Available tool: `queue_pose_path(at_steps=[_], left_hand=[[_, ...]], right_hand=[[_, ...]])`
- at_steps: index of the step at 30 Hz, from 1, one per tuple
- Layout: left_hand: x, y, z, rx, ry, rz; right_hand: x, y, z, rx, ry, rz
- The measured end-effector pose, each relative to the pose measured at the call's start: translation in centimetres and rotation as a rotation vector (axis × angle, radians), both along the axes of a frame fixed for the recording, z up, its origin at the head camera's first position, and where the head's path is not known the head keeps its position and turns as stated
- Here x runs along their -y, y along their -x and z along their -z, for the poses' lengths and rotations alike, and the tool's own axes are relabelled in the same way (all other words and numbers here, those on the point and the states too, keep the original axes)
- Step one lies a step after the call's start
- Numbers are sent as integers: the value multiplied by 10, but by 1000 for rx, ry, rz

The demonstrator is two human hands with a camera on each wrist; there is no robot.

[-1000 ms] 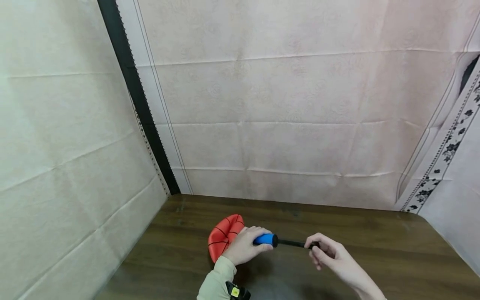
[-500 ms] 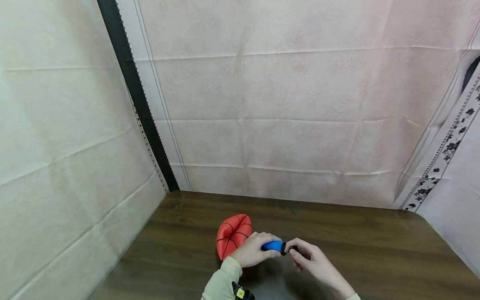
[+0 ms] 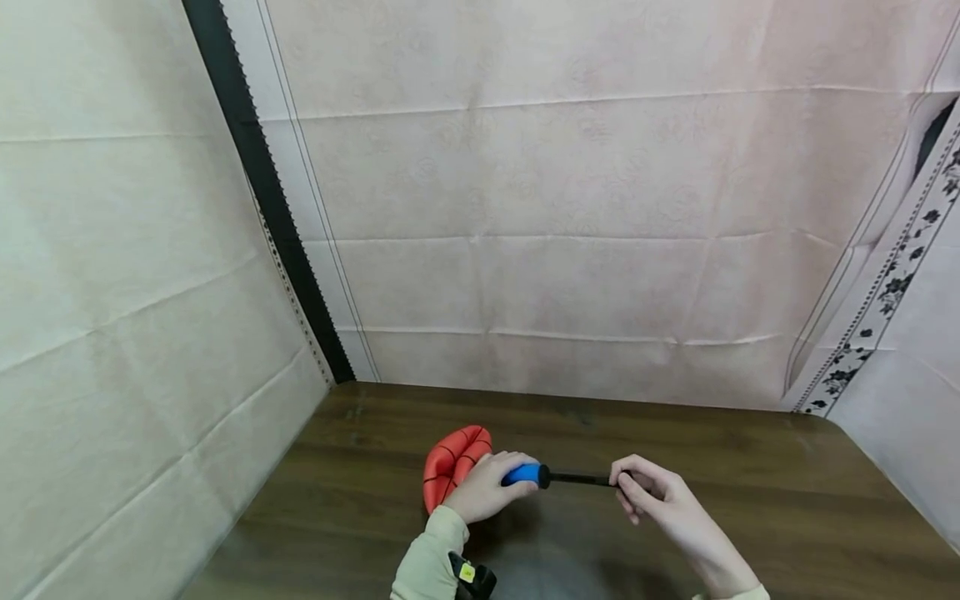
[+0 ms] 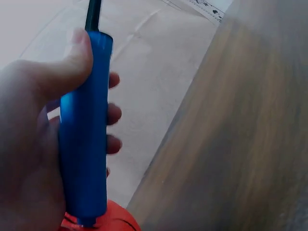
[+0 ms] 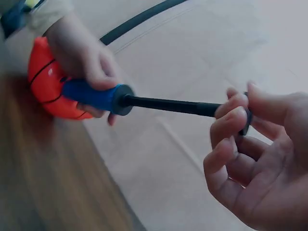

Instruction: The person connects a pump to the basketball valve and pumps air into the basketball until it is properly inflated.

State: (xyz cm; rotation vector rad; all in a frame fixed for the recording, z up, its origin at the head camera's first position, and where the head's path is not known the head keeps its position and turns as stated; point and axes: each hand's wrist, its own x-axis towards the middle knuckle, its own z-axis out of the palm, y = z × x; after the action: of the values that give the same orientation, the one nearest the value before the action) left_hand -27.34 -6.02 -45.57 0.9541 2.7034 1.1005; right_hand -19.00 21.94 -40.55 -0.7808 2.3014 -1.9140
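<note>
A small hand pump has a blue barrel and a black plunger rod, which stands drawn out. My left hand wraps its fingers and thumb round the barrel. At the rod's far end, my right hand pinches the black handle between thumb and fingers. Against the pump's other end sits a red ball with black lines, partly inflated and creased inward, just behind the left hand. In the left wrist view the barrel's narrow tip meets the red ball; the exact joint is hard to make out.
The hands work above a dark wooden table. Pale creased cloth hangs behind it, with another cloth along the left side. A black strip runs down the left corner.
Half a second ago the rod was pushed into the barrel with my hands close together. Now my right hand has drawn it back out to the right. The ball and left hand shifted slightly.
</note>
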Motion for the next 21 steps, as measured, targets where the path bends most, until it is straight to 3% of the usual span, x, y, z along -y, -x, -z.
queue_pose_path(at_steps=[5,12,17,21], left_hand=[[-7,-3,1,-1,27,-3],[-21,-11,-1,-71,121,70],[-18,-9,-4,-84,107,111],[-11,-8,-9,-65,78,87]], right_hand=[[12,10,18,-50,99,-83],[31,17,40,1,97,-199],[32,18,37,12,2,-182],[22,15,24,18,-46,-161]])
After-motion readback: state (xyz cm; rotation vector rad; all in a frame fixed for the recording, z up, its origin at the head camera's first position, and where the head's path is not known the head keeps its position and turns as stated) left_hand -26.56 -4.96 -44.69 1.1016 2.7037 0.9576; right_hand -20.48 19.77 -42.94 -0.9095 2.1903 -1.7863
